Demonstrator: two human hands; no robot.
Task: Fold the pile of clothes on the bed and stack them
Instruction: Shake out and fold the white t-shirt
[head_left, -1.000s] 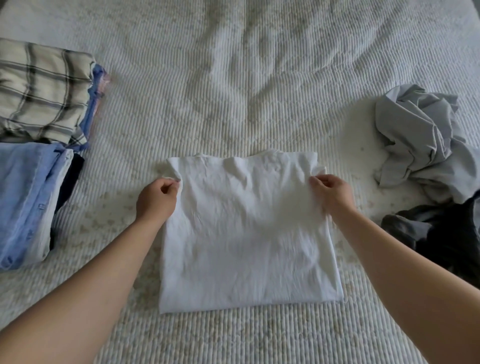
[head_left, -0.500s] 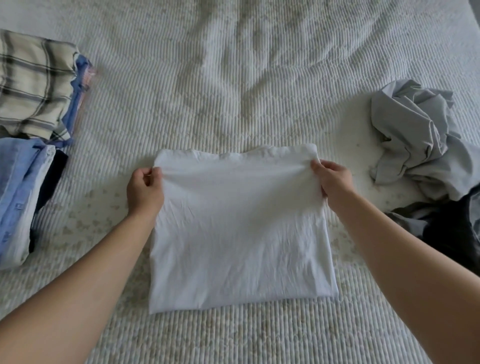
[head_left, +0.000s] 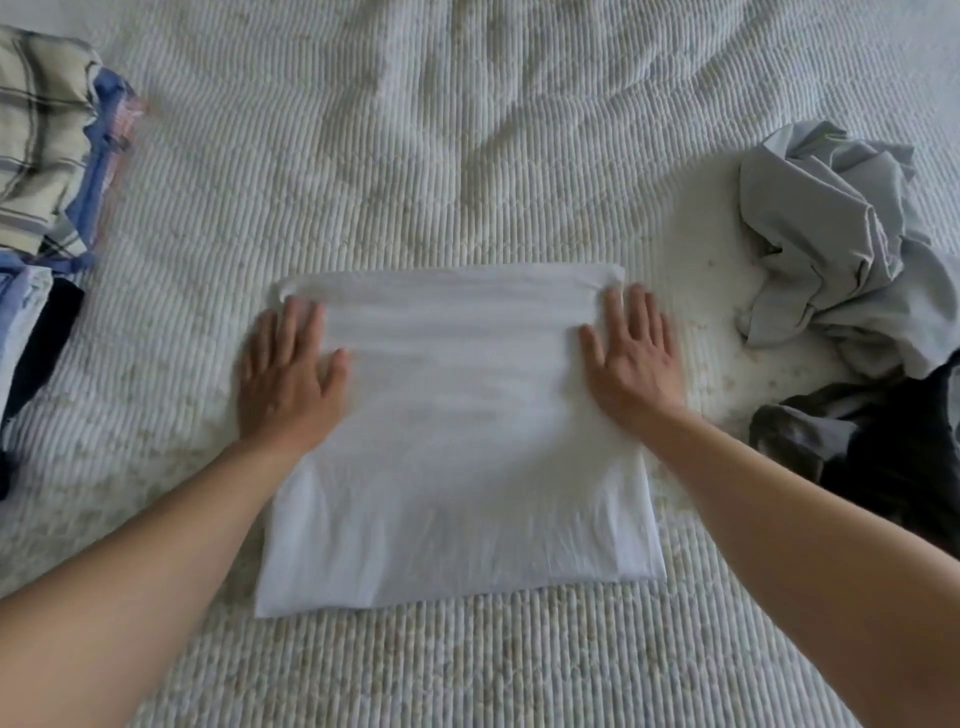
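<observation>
- Head view: a folded white garment (head_left: 457, 441) lies flat on the ribbed white bedspread (head_left: 467, 156), at the middle of the bed toward its near edge.
- Left hand (head_left: 288, 374): fingers straight and slightly spread, palm down, pressing on the garment's left edge near its far corner. Nothing is gripped.
- Right hand (head_left: 631, 358): fingers straight and spread, palm down, pressing on the garment's right edge near its far corner. Nothing is gripped.
- Far edge of the garment: a narrow folded band runs straight from one hand to the other.
- Left edge of the bed: a plaid folded item (head_left: 36, 140) sits on a blue one, with a light blue folded stack (head_left: 18, 322) just nearer.
- Right edge of the bed: a crumpled grey garment (head_left: 831, 244) lies unfolded, touching a dark garment (head_left: 883, 452) nearer the viewer.
</observation>
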